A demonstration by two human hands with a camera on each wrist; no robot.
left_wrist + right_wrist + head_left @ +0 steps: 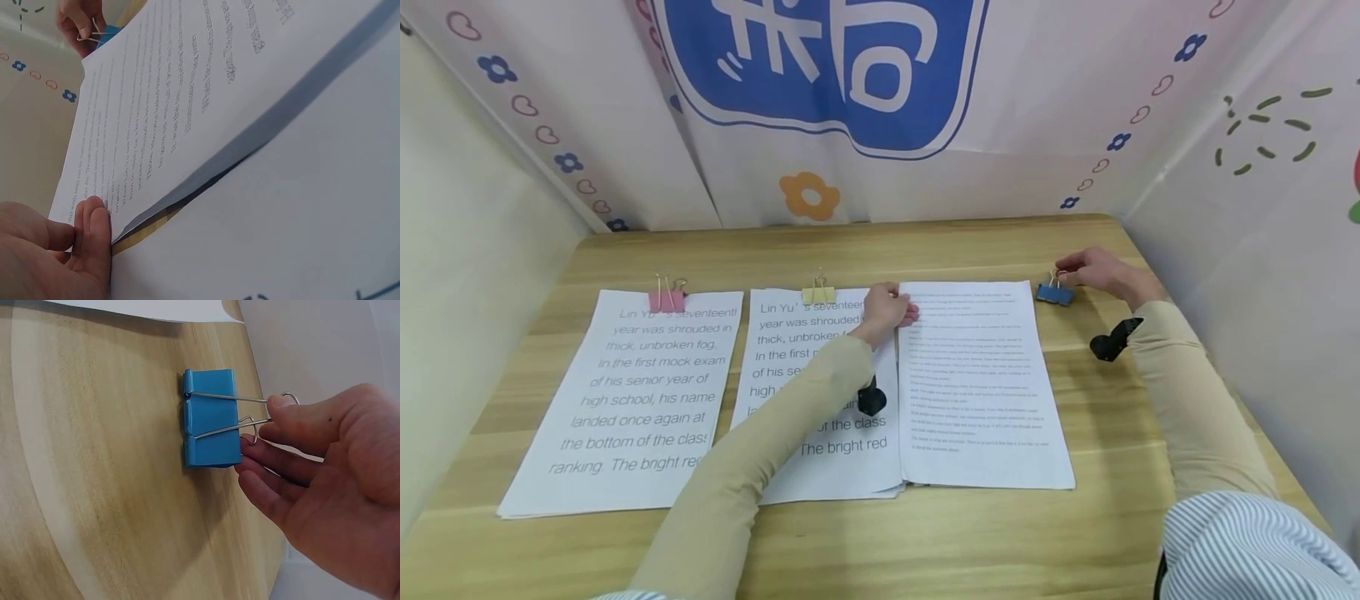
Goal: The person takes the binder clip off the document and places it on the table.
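By its wire handles, my right hand (1099,273) holds a blue binder clip (214,419), thumb on one handle and fingers behind the other. The clip is close over the wooden table, right of the right-hand paper stack (977,383), which carries small print. My left hand (886,312) pinches that stack at its top left corner, thumb and fingers together at the edge (90,234). In the left wrist view the stack's left side stands slightly raised, with a strip of table showing beneath. My left forearm covers part of the middle paper stack (775,333).
A yellow binder clip (818,293) sits on the middle stack's top edge. A pink binder clip (667,301) is on the top edge of the left paper stack (625,400). Behind the wooden table (985,542) hangs a printed white backdrop (1000,183); white walls flank both sides.
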